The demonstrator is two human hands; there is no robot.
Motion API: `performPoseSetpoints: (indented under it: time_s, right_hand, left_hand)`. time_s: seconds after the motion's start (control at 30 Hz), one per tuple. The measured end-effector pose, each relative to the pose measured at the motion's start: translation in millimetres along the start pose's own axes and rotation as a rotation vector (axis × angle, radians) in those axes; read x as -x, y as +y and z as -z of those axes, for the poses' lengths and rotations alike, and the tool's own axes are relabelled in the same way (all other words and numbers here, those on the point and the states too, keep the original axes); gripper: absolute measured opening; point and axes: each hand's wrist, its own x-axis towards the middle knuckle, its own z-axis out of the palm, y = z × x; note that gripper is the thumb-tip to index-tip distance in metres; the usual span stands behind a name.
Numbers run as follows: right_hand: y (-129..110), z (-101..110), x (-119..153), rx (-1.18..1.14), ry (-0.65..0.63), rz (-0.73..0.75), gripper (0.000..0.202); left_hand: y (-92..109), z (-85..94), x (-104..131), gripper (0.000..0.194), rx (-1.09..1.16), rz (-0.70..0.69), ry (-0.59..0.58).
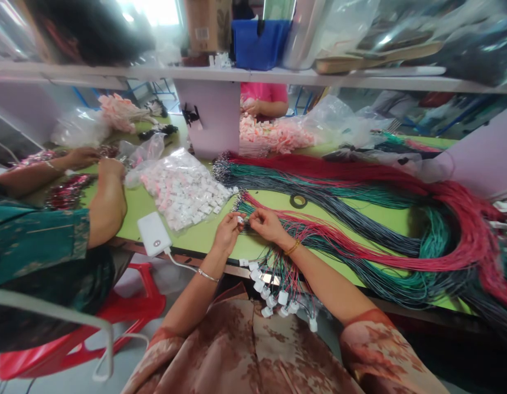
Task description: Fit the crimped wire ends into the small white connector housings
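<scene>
My left hand pinches a small white connector housing above the front of the green table. Close beside it, my right hand is closed at the end of a thin dark wire, its fingertips almost meeting the left ones. Red, green and black wires run under my right wrist, with metal-tipped ends just beyond my hands. Several white connectors on wires hang over the table edge below my right forearm. A bag of loose white connectors lies to the left of my hands.
A roll of black tape lies behind my right hand. Long wire bundles cover the table's right side. A white power bank with a cable sits front left. A co-worker's arms work at left; another person sits opposite, below a shelf.
</scene>
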Motion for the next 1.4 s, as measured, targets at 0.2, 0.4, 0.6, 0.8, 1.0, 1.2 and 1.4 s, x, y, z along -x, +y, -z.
performPoseSetpoints:
  time_s: [0.2,0.4,0.6,0.8,1.0,1.2,1.4]
  right_hand:
    - [-0.6,-6.7,-0.6,0.018,-0.002,-0.042,0.019]
    - [-3.5,-3.8,0.8,0.101,-0.056,0.068,0.015]
    - [0.8,-2.8,-0.9,0.188,-0.073,0.076,0.015]
    - [13.3,26.2,-40.4,0.449,-0.003,-0.032,0.021]
    - [33.9,35.7,-58.8,0.524,-0.007,-0.168,0.017]
    - [44.5,44.5,-56.8,0.464,0.048,-0.084,0.021]
    - [39.8,43.7,-62.0,0.520,-0.071,-0.096,0.013]
  left_hand:
    - [-4.7,-4.0,2.7,0.030,-0.064,-0.024,0.016]
    - [-7.3,-5.7,1.7,0.030,-0.105,-0.045,0.083]
    - [-10.1,-4.8,0.6,0.033,-0.168,-0.067,0.070]
    - [-6.5,-12.4,0.1,0.030,-0.207,-0.051,0.082]
    - [-2.4,-14.6,-6.7,0.029,-0.174,0.001,0.111]
    - [-3.4,-9.4,-6.5,0.025,-0.165,0.024,0.088]
    - [-1.1,-9.6,-3.1,0.025,-0.148,0.034,0.068]
